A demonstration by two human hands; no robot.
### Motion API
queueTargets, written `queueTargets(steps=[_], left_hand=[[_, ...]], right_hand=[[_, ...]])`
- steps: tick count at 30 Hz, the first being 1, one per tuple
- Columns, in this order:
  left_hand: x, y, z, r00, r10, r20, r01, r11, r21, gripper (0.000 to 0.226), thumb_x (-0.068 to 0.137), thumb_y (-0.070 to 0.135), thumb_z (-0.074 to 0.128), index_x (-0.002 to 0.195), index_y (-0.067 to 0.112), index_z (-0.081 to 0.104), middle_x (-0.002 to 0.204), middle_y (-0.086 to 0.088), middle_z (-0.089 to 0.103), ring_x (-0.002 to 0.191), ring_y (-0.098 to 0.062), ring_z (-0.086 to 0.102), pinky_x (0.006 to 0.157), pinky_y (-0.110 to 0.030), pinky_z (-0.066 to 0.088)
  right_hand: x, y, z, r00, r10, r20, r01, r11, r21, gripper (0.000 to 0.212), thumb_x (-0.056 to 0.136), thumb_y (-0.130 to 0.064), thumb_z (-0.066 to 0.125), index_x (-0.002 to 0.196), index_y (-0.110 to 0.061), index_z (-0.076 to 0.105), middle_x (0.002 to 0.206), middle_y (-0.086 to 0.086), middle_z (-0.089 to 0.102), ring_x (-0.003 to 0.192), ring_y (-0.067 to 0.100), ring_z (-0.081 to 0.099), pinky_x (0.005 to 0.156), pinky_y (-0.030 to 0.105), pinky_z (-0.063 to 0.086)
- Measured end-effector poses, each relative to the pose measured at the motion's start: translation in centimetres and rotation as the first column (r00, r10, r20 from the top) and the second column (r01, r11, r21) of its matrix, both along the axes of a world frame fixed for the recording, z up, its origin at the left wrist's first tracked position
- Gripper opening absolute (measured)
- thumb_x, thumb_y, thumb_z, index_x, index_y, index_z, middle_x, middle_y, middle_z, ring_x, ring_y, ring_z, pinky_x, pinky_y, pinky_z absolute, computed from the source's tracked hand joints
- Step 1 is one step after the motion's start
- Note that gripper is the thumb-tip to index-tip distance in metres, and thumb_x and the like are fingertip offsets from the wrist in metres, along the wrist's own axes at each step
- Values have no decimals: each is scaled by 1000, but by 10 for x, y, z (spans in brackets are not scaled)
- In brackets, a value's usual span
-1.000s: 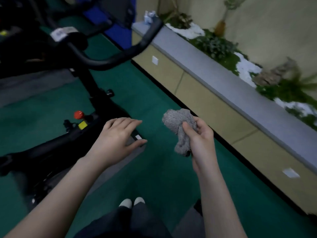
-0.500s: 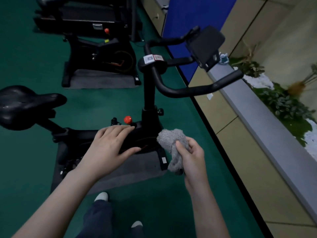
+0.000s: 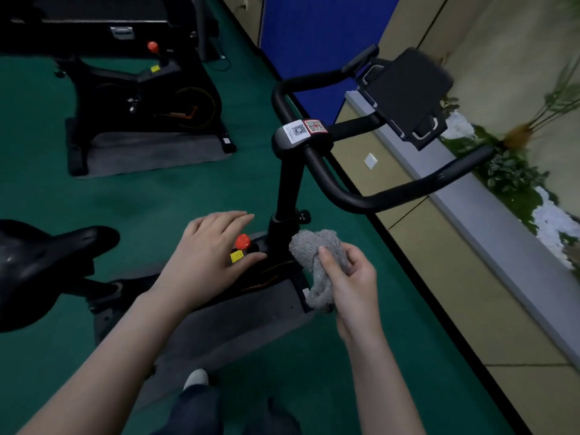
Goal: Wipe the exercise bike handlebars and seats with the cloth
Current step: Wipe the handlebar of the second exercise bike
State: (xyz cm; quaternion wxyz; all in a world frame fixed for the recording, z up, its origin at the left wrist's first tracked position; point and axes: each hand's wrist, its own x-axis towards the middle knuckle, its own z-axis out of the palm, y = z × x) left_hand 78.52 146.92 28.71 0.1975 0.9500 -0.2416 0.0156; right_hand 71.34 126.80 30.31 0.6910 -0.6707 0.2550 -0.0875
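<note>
Cloth bunched in right hand, lower centre; left hand flat, fingers spread, holding nothing. Approach step, no wiping yet; next likely lift cloth to handlebars, centre right, seat at left.

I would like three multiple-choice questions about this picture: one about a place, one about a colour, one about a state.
1. Where is the seat?
A. at the left edge
B. by the planter
C. behind the blue panel

2. What colour is the cloth?
A. yellow
B. grey
C. blue

3. What does the right hand do?
A. hangs empty
B. wipes the handlebar
C. grips the cloth

Answers: 1 A, the saddle sits far left; 2 B, it looks grey; 3 C, its fingers curl round the cloth, apart from the handlebar.
</note>
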Motion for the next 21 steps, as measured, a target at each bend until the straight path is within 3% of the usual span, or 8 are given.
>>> queueTargets(steps=[8,17,21], left_hand=[[56,-1,-8,991,-131,-40,129,990,-49,72,85,68,34,141,23,40,138,6,48,127,-16,43,105,-36,30],[115,-55,-10,989,-135,54,141,981,-130,72,85,64,40,140,19,42,144,2,41,130,-20,39,106,-38,29],[136,-66,-7,989,-114,89,127,980,-154,72,84,63,43,142,19,40,147,3,36,132,-20,36,107,-39,28]], right_hand=[[26,6,12,980,-194,34,196,977,-84,13,87,-12,69,99,-14,67,93,0,74,89,17,71,77,30,55],[79,-37,38,968,-204,143,237,933,-273,11,85,-18,71,95,-20,69,88,-3,73,84,17,70,74,36,56],[114,-54,43,962,-193,194,264,846,-463,10,85,-16,71,93,-19,67,87,-8,69,82,4,66,73,20,52]])
